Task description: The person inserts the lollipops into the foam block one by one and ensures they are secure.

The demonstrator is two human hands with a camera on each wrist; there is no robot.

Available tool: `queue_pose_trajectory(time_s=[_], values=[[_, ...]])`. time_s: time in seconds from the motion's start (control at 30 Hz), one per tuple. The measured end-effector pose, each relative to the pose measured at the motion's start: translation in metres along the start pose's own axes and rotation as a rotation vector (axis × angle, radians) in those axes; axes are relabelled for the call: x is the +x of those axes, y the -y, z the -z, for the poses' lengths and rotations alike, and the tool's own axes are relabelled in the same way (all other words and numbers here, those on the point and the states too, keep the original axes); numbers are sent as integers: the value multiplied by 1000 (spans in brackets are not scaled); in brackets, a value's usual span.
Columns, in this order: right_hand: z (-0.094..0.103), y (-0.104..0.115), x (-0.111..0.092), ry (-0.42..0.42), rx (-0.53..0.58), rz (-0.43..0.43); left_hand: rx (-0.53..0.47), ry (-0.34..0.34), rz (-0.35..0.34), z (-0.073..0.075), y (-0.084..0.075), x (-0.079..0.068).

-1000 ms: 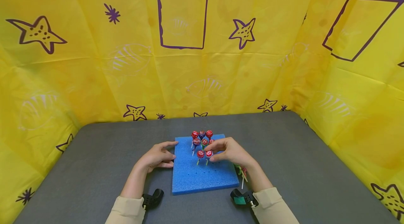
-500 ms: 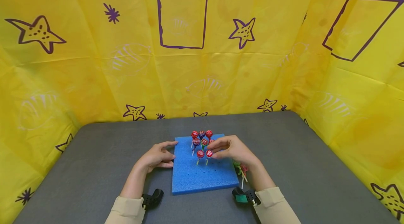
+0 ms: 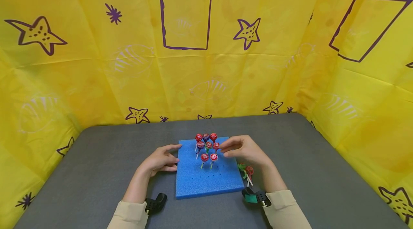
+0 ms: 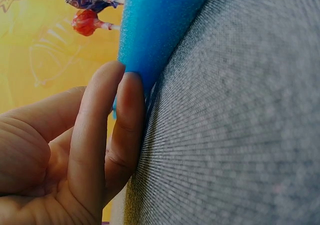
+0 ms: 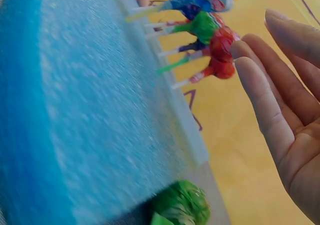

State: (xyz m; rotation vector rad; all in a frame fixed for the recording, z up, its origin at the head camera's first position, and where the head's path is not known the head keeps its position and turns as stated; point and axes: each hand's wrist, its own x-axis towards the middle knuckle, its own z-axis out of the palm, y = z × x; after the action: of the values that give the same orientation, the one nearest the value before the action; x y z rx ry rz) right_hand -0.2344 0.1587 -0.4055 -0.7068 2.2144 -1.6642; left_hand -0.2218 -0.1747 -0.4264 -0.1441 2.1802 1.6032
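Several wrapped lollipops stand upright on their sticks in a blue foam board (image 3: 206,186). The front row has two, a left lollipop (image 3: 204,157) and a right lollipop (image 3: 214,157); behind them are two more rows, with a green-wrapped lollipop (image 3: 209,145) in the middle one. My left hand (image 3: 161,159) rests against the board's left edge, its fingertips (image 4: 131,92) touching the foam's side. Beside the right end of the middle row is my right hand (image 3: 245,149), fingers loosely bent and apart from the red lollipop (image 5: 222,45). That hand holds nothing.
Just right of the board, a loose green lollipop (image 3: 242,167) and a red lollipop (image 3: 249,171) lie on the grey table (image 3: 309,171). A yellow patterned cloth (image 3: 226,89) hangs behind and at the sides. Each wrist wears a black camera mount (image 3: 156,203).
My right hand has let go of the right front lollipop and drawn back to the right, uncovering the middle row's right end. My left hand has stayed at the board's edge.
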Motion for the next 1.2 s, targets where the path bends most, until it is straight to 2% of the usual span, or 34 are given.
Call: queue_pose_trajectory(time_s=[0.6, 0.9, 1.2], values=[[40, -14, -18, 2, -60, -44, -9, 12, -6, 1, 0, 1], [55, -21, -29, 85, -75, -76, -3, 22, -4, 1, 1, 1], [66, -31, -37, 123, -78, -132, -8, 30, -7, 2, 1, 1]])
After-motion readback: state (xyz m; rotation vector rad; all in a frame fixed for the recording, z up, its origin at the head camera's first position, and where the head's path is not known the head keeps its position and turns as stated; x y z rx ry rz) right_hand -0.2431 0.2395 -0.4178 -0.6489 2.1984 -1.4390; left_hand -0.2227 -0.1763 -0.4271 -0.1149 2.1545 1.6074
